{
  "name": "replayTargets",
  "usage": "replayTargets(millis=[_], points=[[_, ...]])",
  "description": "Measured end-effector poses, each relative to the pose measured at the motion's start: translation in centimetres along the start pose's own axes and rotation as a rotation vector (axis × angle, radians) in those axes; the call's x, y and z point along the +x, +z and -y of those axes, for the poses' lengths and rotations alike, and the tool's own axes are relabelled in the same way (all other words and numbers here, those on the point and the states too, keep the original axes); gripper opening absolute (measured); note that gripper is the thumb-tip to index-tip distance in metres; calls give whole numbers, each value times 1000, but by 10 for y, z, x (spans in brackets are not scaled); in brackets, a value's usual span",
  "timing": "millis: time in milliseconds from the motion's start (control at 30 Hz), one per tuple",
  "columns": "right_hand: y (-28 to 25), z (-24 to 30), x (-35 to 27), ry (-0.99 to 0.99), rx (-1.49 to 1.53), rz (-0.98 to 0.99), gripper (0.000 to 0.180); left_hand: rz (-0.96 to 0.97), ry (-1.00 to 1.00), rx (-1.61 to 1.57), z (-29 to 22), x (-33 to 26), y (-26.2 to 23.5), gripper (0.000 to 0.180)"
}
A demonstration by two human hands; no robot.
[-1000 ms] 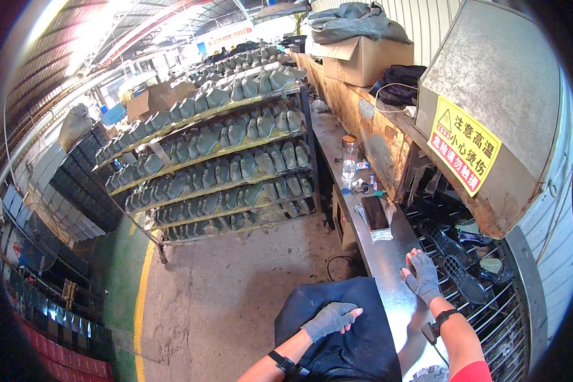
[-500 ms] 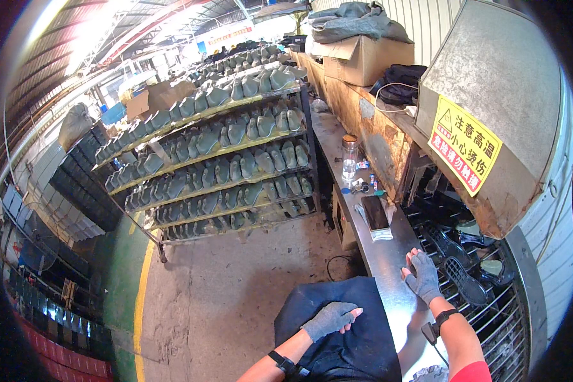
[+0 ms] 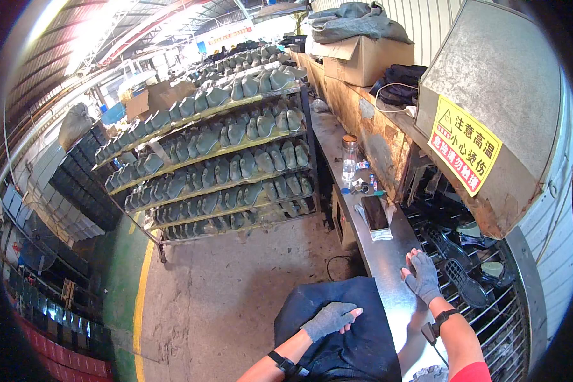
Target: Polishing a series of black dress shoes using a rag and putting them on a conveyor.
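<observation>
The hands are apart from each other, both in grey fingerless gloves. The left hand (image 3: 331,320) lies loosely curled on a dark cloth (image 3: 369,312) over the lap (whether it holds anything, I cannot tell). The right hand (image 3: 422,274) rests with half-bent fingers at the right edge of the metal desk (image 3: 391,261). Just beyond that edge, a black sole (image 3: 466,283) lies on a rack of rods (image 3: 500,337). Farther up the desk are a dark slab (image 3: 375,212) and a clear bottle (image 3: 349,159).
</observation>
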State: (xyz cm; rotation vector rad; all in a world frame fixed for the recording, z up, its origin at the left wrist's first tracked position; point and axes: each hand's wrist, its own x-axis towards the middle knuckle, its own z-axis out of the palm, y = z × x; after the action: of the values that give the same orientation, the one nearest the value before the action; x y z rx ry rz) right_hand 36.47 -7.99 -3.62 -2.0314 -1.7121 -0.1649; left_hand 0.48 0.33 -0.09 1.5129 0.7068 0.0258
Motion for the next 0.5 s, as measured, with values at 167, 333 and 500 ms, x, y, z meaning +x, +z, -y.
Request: replayTargets(millis=[167,333,500], points=[[2,0,0,-2,6,-8,61,0,-1,31,0,0,0,47],[4,-3,-1,-3,-2,-4,61,0,13,37,1,1,0,48],[4,-3,-1,-16,-3,-14,61,2,27,57,2,1,-1,49]])
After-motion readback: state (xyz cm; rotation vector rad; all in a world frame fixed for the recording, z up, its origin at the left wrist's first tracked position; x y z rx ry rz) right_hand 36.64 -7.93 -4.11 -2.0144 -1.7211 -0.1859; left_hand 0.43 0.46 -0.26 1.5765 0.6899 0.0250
